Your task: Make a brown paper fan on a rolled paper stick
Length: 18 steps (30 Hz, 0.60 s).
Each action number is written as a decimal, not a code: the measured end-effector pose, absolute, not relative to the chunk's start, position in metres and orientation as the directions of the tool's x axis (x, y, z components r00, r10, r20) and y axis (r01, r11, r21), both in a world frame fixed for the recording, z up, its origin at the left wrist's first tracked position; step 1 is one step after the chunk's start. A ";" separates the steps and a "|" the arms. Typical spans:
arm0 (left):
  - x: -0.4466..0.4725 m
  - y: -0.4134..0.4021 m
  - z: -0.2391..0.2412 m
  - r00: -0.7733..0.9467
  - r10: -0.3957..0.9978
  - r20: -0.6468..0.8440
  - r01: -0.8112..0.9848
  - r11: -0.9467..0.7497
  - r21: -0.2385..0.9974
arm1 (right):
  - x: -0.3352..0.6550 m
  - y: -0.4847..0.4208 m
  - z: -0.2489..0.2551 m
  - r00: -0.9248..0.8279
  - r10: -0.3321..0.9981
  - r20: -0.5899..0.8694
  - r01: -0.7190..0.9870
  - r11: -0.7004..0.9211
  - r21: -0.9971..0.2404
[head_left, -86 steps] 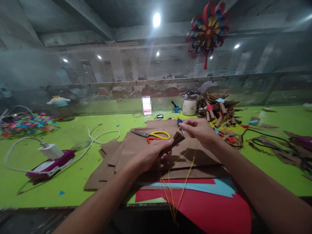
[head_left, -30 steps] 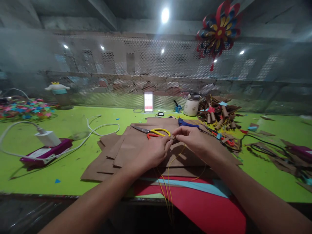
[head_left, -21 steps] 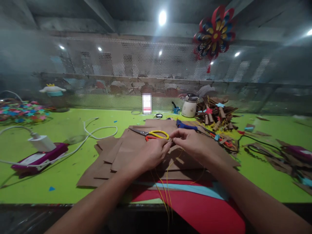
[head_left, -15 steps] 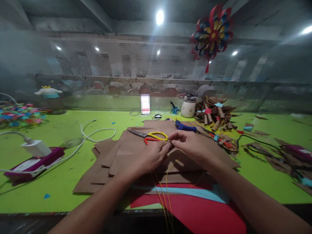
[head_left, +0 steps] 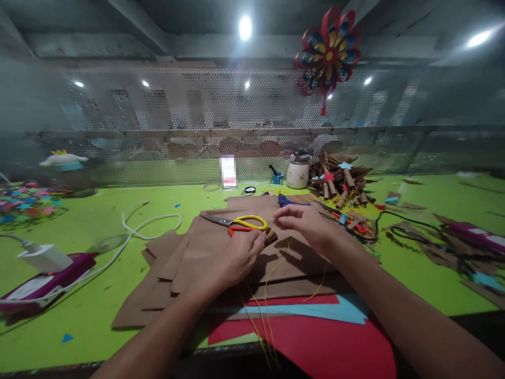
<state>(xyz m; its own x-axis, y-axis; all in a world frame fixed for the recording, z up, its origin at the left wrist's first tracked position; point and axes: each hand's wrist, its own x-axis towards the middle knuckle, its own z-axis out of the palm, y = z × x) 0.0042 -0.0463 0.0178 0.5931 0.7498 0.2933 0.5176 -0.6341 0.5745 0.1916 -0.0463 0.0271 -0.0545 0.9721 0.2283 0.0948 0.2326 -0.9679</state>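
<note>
My left hand [head_left: 241,253] is closed on a small rolled piece of brown paper [head_left: 271,237], whose end sticks out past the fingertips. To its right, my right hand [head_left: 310,226] is held apart from the roll, fingers loosely bent and nothing visible in them. Yellow strings [head_left: 265,287] trail from beneath the left hand over the front edge. Just beyond that hand lie scissors [head_left: 232,223] with one yellow and one red handle, blades pointing left. Under both hands is a stack of brown paper sheets [head_left: 189,263]. A blue-handled glue gun [head_left: 292,201] sits partly hidden behind the right hand.
Red paper [head_left: 323,342] and light blue paper [head_left: 339,309] overhang the green table [head_left: 114,210] in front. Brown paper rolls with stars [head_left: 347,181] are piled behind, right of a white jug [head_left: 298,172]. A white cable [head_left: 132,231] and purple power strip [head_left: 79,266] lie left.
My right hand has come away from the left hand and its fingers have parted. The brown paper roll now shows in the left hand. The view has shifted slightly right.
</note>
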 end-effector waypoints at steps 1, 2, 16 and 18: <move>0.004 -0.046 0.018 0.596 0.749 0.289 0.520 -0.634 0.572 | 0.200 -0.041 0.026 -0.001 0.967 0.254 0.079 0.254 -0.964; 0.004 -0.045 0.018 0.598 0.751 0.282 0.524 -0.632 0.571 | 0.210 -0.035 0.025 0.058 0.960 0.273 0.097 0.267 -0.959; -0.001 -0.029 -0.002 0.563 0.784 0.260 0.508 -0.577 0.640 | 0.255 0.069 0.004 -0.022 0.976 0.215 0.959 0.081 -0.270; -0.002 -0.028 -0.002 0.566 0.778 0.272 0.497 -0.585 0.641 | 0.253 0.075 -0.005 -0.054 0.977 0.206 0.982 0.090 -0.168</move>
<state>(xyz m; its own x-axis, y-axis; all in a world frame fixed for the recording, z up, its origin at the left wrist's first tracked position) -0.0018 -0.0279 -0.0018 0.5660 0.7784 0.2717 0.4965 -0.5849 0.6414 0.2527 0.0745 -0.0048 -0.0540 0.9770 0.2061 0.9817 0.0897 -0.1680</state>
